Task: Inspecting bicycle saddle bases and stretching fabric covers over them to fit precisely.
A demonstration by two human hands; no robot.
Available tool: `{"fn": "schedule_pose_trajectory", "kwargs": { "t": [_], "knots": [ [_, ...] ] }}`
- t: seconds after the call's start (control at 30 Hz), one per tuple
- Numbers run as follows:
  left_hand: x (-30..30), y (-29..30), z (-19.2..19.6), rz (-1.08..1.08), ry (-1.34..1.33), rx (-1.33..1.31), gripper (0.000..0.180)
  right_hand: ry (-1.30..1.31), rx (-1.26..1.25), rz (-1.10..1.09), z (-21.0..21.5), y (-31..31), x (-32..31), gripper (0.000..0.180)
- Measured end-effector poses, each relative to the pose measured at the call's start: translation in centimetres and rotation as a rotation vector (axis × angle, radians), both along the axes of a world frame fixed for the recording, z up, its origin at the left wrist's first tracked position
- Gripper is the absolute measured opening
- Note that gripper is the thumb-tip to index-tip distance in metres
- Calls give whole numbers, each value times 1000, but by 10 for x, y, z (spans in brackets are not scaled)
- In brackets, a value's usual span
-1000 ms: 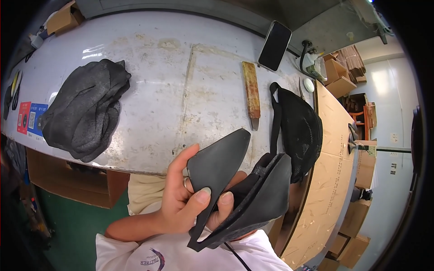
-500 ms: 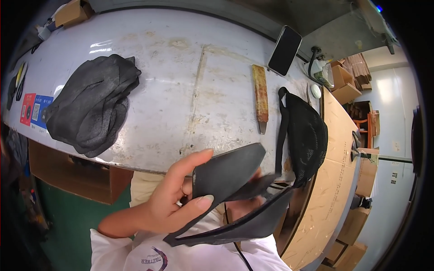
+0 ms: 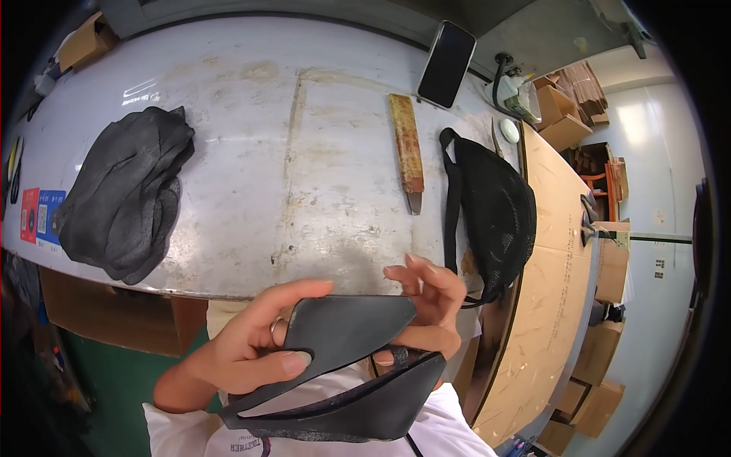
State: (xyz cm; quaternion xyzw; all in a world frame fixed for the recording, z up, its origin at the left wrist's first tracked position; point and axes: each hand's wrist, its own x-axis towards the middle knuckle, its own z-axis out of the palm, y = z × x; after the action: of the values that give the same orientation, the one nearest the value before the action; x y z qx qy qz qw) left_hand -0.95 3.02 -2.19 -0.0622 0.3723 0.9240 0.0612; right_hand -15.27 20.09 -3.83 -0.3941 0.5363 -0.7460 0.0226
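Observation:
A smooth dark-grey leather-like piece (image 3: 346, 327) is held up in front of my body, beyond the table's near edge. It has two broad panels with a long gap between them; the lower panel shows a rough inner edge. My left hand (image 3: 255, 335) grips the left end of the upper panel, thumb on its face and a ring on one finger. At the right end, my right hand (image 3: 434, 308) has bent fingers around the panel's corner, its thumb partly hidden in the gap. A heap of similar dark-grey material (image 3: 126, 194) lies on the table's left.
On the white stained table (image 3: 236, 167) lie a tape-wrapped blade tool (image 3: 407, 148), a black mesh pouch with a strap (image 3: 495, 213) and a white oval object (image 3: 509, 131). A phone (image 3: 447, 65) leans at the back. Cardboard (image 3: 544, 297) borders the right side.
My right hand has come up from behind the piece to its right end. The piece has turned flatter and moved lower and left in view. The whole view has shifted slightly.

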Motion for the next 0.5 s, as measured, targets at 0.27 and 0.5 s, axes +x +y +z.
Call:
{"fn": "schedule_pose_trajectory", "kwargs": {
  "t": [0.27,0.5],
  "knots": [
    [-1,-12,8,-105,75,-529,79,83,177,112,13,15,4,19],
    [-33,-21,32,155,473,-1278,74,499,237,229,8,14,8,24]
  ]
}}
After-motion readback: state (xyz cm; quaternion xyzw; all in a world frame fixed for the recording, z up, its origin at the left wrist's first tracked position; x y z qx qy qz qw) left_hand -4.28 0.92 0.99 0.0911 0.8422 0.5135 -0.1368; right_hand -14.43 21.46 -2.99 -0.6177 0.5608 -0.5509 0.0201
